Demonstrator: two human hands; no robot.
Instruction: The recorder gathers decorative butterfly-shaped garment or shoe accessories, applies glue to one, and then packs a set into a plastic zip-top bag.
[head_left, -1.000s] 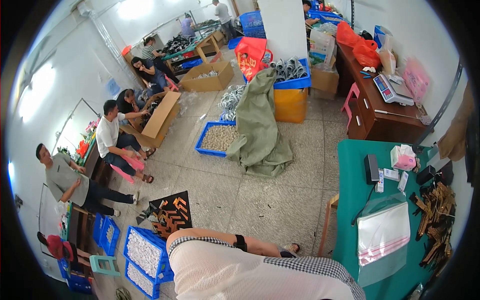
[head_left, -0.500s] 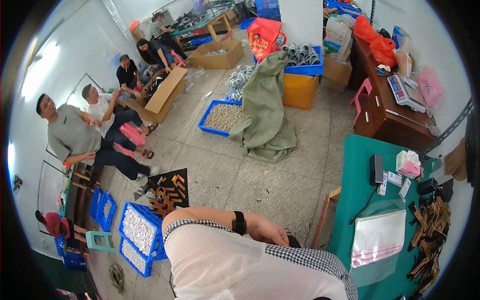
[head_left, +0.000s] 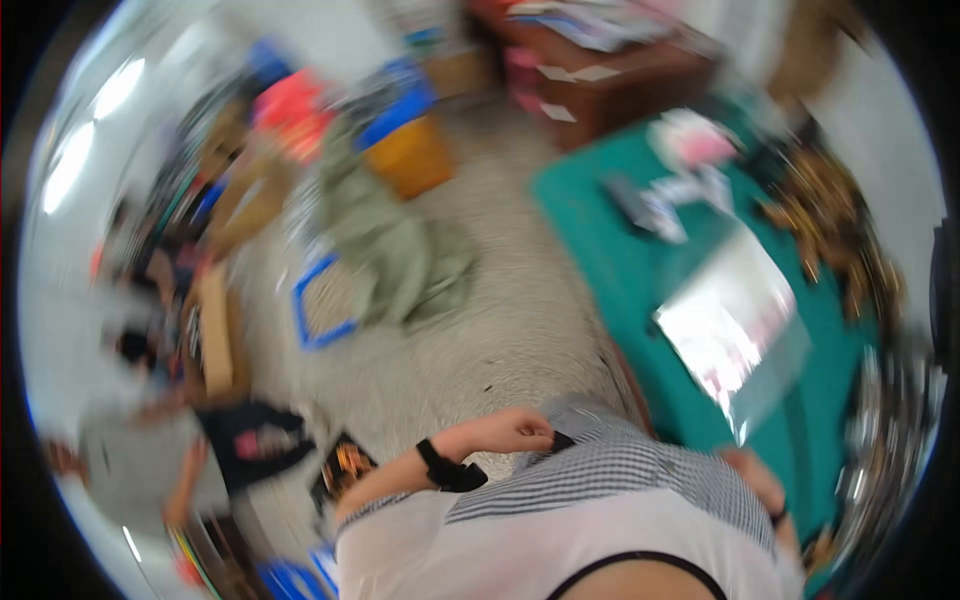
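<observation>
The whole picture is smeared by motion. My left hand (head_left: 515,430), with a black band on its wrist, is in front of me with the fingers curled closed. A small dark thing (head_left: 564,441) shows at the fingertips, too blurred to name. My right hand (head_left: 757,482) is at the near edge of the green table (head_left: 570,190), beside my checked clothing; its fingers are smeared. Nearest to it on the table lies a stack of clear and white plastic bags (head_left: 725,315).
Brownish-gold strips (head_left: 835,215) and greyish pieces (head_left: 860,450) lie along the table's right side. Tissues (head_left: 692,138) and a dark block (head_left: 627,203) sit farther back. On the floor are a green cloth (head_left: 390,240) and a blue tray (head_left: 303,315). A person in grey (head_left: 140,450) is at left.
My view has swung to the right, so the table now fills more of the middle. My right hand has come into sight by the table. My left hand remains in front of me.
</observation>
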